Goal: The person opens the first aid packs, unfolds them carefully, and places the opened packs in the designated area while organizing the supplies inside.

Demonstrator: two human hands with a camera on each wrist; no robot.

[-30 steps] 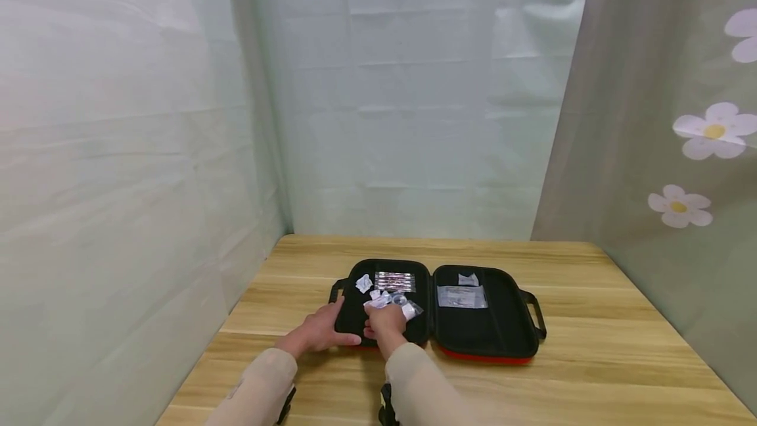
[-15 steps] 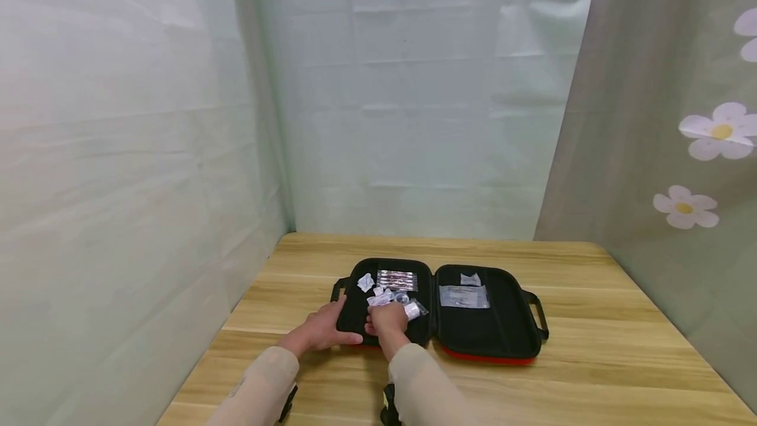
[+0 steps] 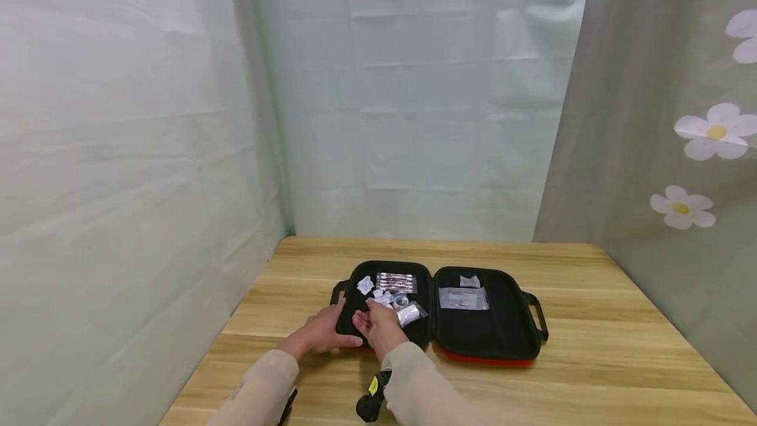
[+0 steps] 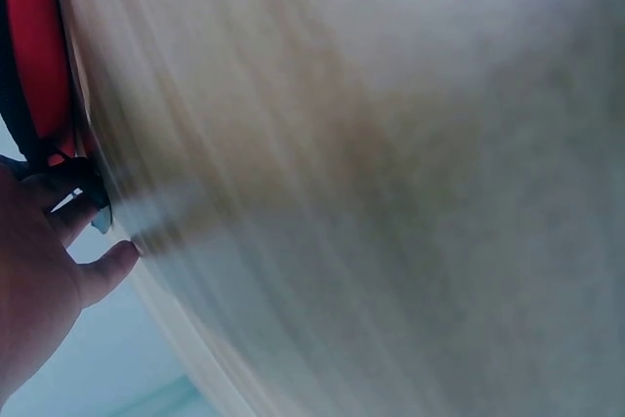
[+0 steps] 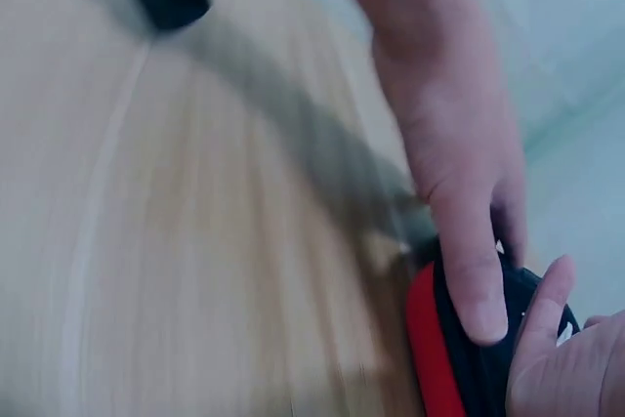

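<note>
A black case with red outside (image 3: 497, 337) lies unfolded in two halves on the wooden table. My left hand (image 3: 322, 331) rests at the left half's near-left corner, thumb along the front rim, fingers by the side handle. My right hand (image 3: 381, 327) is over the left half, thumb apart from loosely bent fingers, with nothing visible between them. Beside it lie a white roll in a clear bag (image 3: 409, 313), a small round ring-like roll (image 3: 399, 301) and white packets (image 3: 381, 295). Behind are a pack of slim dark-red sticks (image 3: 396, 282) and a crumpled white packet (image 3: 365, 284).
The case's right half holds a flat clear packet (image 3: 463, 298) and a small white packet (image 3: 470, 281). A black handle (image 3: 535, 314) sticks out at its right. Wooden table (image 3: 591, 347) surrounds the case. Pale curtains (image 3: 414, 97) stand behind and on both sides.
My right hand has turned and drawn slightly left, its thumb and fingers parting. The bagged white roll now shows more fully beside it. My left hand has stayed in place.
</note>
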